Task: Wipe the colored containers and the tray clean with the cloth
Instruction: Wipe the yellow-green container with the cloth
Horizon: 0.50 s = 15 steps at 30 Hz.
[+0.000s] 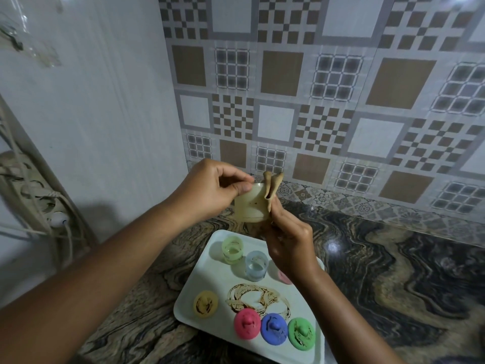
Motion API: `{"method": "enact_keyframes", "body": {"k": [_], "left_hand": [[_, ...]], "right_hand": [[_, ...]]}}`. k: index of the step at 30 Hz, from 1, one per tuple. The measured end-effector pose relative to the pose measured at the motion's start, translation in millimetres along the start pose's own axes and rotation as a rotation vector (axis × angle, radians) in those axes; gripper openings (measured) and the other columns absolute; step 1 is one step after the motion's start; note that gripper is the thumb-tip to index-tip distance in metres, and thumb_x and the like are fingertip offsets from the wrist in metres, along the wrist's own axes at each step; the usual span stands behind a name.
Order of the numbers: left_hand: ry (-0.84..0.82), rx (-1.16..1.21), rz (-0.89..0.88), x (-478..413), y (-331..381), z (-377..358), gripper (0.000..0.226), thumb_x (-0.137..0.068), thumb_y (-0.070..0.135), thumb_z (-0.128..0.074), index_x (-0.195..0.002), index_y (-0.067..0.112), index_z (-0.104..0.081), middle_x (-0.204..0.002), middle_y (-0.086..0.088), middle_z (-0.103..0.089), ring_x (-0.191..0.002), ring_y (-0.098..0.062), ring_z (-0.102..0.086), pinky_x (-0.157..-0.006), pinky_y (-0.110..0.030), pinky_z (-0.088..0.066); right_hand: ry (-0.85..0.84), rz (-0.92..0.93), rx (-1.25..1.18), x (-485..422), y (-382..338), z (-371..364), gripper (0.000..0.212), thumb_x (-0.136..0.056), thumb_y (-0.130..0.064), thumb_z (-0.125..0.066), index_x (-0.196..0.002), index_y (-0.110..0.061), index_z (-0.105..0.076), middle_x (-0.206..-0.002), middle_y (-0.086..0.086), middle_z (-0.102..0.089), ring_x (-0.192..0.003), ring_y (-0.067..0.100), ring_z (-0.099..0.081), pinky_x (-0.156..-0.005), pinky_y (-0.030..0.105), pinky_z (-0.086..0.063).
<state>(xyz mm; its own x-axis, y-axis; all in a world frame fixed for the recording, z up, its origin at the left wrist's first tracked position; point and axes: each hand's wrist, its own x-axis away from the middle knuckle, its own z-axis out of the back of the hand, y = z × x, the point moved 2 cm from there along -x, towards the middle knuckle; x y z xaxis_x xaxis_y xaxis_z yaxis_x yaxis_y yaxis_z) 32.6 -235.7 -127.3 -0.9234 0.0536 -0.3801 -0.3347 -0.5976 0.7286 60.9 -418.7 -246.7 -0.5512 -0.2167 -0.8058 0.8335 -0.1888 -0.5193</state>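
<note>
Items I logged from the head view:

1. Pale yellow translucent plastic container (249,206): it was held in the air above the far end of the tray. My left hand (220,185) pinched its rim between thumb and fingers.
2. Crumpled tan cloth (271,187): my right hand (288,245) gripped it and pressed it against the container's right side.
3. White rectangular tray (202,279): it lay on the dark marbled table (393,271), with a brown smear (258,298) across its middle.
4. On the tray's far part stood a green translucent container (232,249) and a blue translucent container (256,265), both upright. A pink container (283,277) was mostly hidden behind my right wrist.
5. On the near part lay a soiled round yellow lid (206,303), a pink lid (247,325), a blue lid (274,328) and a green lid (301,333).
</note>
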Motion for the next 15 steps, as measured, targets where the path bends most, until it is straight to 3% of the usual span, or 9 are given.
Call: {"method": "enact_keyframes", "body": {"k": [3, 7, 9, 12, 15], "left_hand": [[-0.022, 0.076, 0.04, -2.9, -2.0, 9.2, 0.021, -0.086, 0.016, -0.074, -0.107, 0.02, -0.077, -0.092, 0.017, -0.075, -0.086, 0.007, -0.068, -0.075, -0.012, -0.053], [-0.076, 0.086, 0.064, -6.4, -9.9, 11.7, 0.015, -0.087, 0.014, -0.072, -0.096, 0.025, -0.077, -0.088, 0.009, -0.076, -0.084, -0.011, -0.07, -0.07, -0.025, -0.058], [-0.05, 0.123, 0.061, -5.9, -8.4, 8.4, 0.015, -0.086, 0.013, -0.073, -0.091, 0.027, -0.076, -0.086, 0.012, -0.076, -0.085, -0.008, -0.07, -0.069, -0.022, -0.058], [-0.007, 0.088, 0.024, -4.0, -2.8, 1.7, 0.014, -0.083, 0.018, -0.077, -0.09, 0.029, -0.077, -0.087, 0.012, -0.076, -0.086, -0.008, -0.071, -0.081, -0.032, -0.06], [0.011, 0.042, -0.023, -1.5, 5.5, -2.9, 0.017, -0.082, 0.024, -0.077, -0.1, 0.025, -0.078, -0.094, 0.013, -0.076, -0.091, -0.001, -0.069, -0.086, -0.029, -0.058]], "right_hand": [[0.027, -0.062, -0.088, -2.3, 1.7, 6.6, 0.049, -0.089, 0.002, -0.067, -0.136, 0.01, -0.055, -0.128, 0.023, -0.067, -0.113, 0.033, -0.071, -0.088, 0.045, -0.061], [-0.003, -0.079, -0.096, -5.0, 3.0, 8.0, 0.048, -0.09, -0.001, -0.068, -0.136, 0.008, -0.056, -0.133, 0.022, -0.065, -0.123, 0.038, -0.064, -0.095, 0.054, -0.057], [-0.015, -0.079, -0.094, -6.4, 1.8, 6.5, 0.048, -0.092, -0.004, -0.068, -0.137, 0.007, -0.056, -0.129, 0.023, -0.067, -0.119, 0.037, -0.067, -0.093, 0.051, -0.058], [-0.016, -0.059, -0.029, -8.2, -3.6, 3.2, 0.058, -0.092, -0.022, -0.073, -0.138, 0.009, -0.055, -0.119, 0.025, -0.071, -0.109, 0.037, -0.071, -0.086, 0.041, -0.062], [0.018, -0.054, 0.0, -8.4, -5.1, 4.4, 0.061, -0.087, -0.018, -0.078, -0.136, 0.011, -0.055, -0.121, 0.029, -0.069, -0.111, 0.042, -0.07, -0.088, 0.039, -0.061]]}}
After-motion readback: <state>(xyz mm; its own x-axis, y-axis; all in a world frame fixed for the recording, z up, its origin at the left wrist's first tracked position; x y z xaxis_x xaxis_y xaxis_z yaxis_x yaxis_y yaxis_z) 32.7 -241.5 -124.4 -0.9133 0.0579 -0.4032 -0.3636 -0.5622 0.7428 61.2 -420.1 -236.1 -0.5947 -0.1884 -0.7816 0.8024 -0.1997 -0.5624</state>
